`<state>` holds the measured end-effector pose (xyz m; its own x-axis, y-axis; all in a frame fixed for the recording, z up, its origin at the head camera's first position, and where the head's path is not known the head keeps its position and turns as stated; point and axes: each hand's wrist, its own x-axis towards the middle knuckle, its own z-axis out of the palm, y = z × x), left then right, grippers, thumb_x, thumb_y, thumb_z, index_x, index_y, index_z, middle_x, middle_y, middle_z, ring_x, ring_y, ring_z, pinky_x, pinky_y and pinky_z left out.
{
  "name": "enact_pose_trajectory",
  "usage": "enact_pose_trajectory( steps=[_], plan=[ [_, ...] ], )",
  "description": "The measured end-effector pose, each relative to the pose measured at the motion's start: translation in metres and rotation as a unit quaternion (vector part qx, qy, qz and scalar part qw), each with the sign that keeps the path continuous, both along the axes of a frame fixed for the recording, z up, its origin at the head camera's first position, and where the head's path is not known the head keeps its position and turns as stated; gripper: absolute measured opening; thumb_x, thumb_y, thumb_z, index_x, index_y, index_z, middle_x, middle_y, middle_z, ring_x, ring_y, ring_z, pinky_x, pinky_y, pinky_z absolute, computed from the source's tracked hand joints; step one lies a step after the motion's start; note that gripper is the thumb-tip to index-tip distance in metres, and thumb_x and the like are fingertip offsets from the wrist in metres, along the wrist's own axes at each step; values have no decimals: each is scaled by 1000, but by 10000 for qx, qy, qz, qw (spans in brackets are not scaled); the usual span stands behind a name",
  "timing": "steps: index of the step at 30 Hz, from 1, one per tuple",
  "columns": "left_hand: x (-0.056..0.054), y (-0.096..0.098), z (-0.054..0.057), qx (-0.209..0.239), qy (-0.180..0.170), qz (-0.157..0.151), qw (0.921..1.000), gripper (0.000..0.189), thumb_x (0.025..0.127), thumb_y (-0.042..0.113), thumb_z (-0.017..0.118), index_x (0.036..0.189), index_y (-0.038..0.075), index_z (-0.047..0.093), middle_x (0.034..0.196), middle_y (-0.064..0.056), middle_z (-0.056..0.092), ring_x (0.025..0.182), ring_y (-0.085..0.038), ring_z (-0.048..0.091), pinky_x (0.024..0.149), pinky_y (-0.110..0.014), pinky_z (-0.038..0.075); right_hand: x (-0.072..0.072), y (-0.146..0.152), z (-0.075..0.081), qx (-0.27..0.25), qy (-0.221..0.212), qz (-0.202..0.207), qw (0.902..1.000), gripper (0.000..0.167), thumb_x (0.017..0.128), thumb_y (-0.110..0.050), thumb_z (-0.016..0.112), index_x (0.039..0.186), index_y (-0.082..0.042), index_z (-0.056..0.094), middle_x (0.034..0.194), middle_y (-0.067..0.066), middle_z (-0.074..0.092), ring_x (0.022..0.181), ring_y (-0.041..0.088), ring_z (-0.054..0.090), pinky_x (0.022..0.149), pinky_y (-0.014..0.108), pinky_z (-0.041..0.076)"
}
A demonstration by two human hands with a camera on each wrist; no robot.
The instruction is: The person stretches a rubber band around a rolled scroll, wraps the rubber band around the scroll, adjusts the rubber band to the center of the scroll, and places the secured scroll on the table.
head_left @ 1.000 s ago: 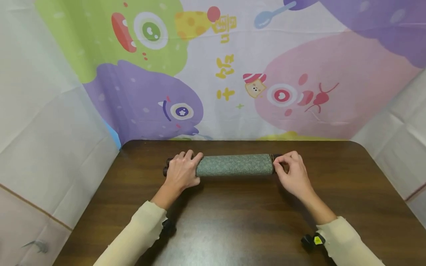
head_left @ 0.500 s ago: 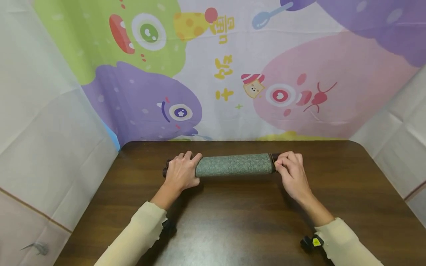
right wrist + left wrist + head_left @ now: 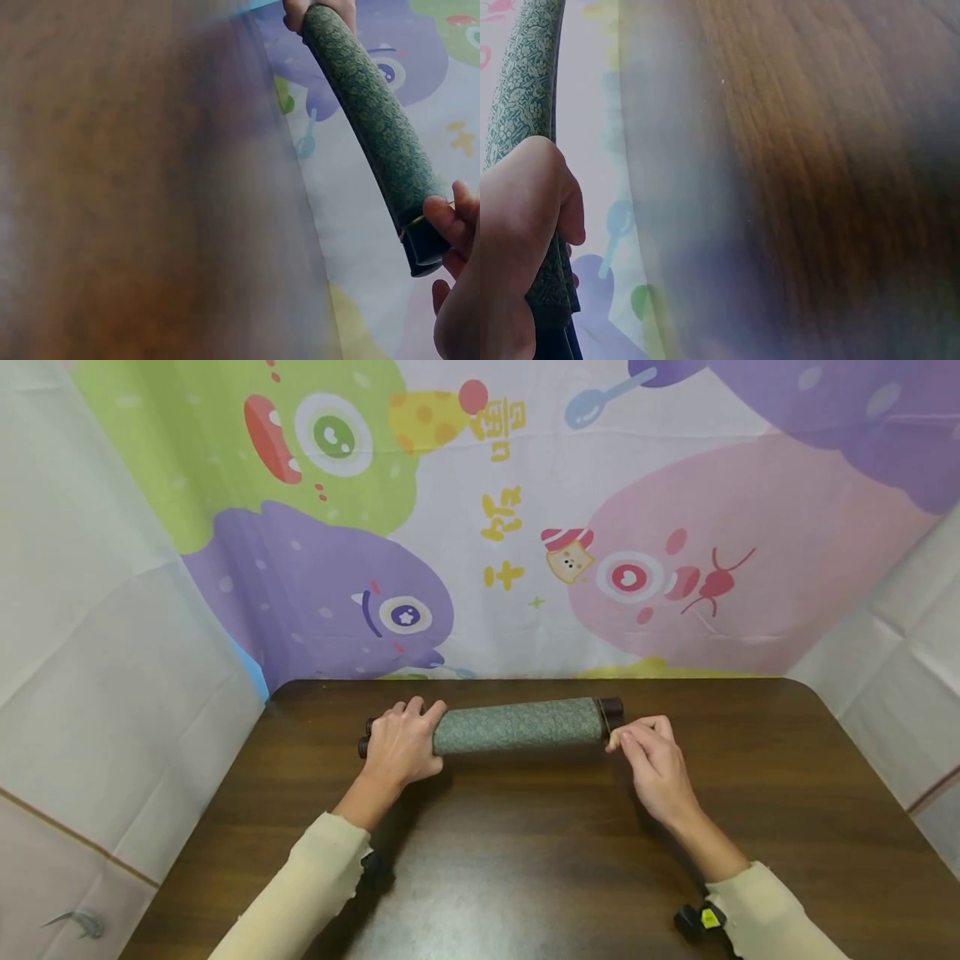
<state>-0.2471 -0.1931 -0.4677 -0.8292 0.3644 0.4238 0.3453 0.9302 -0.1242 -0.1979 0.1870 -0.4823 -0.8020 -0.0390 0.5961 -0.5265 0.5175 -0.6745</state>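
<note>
A rolled-up scroll (image 3: 517, 727) in green patterned cloth has dark roller ends (image 3: 612, 707) at both sides. My left hand (image 3: 399, 745) grips it near its left end, the fingers over the far side, as the left wrist view also shows. Around the right end runs a thin yellowish band (image 3: 411, 223). My right hand (image 3: 656, 768) pinches at this band with thumb and forefinger, just beside the dark roller ends. The scroll is held a little above the table and tilted, its right end farther from me. Part of its left end is hidden under my left hand.
A brown wooden table (image 3: 495, 860) lies beneath both hands. Behind it hangs a cloth (image 3: 517, 635) printed with cartoon monsters. Pale panels (image 3: 97, 610) stand at both sides. Dark wrist devices (image 3: 697, 921) sit at my sleeves.
The scroll has shifted slightly left and tilted more, its right end rising. My right hand has drawn down and toward me, uncovering the dark roller ends. My left hand keeps its grip.
</note>
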Motion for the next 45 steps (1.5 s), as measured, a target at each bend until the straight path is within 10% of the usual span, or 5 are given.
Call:
enact_pose_trajectory(
  steps=[45],
  plan=[
    [0, 12, 1, 28, 10, -178, 9998, 67, 67, 23, 83, 132, 17, 70, 108, -15, 75, 79, -36, 68, 61, -48, 59, 8, -12, -4, 450, -236, 685, 9964, 27, 102, 1, 72, 127, -5, 79, 110, 10, 84, 100, -5, 70, 73, 19, 58]
  ],
)
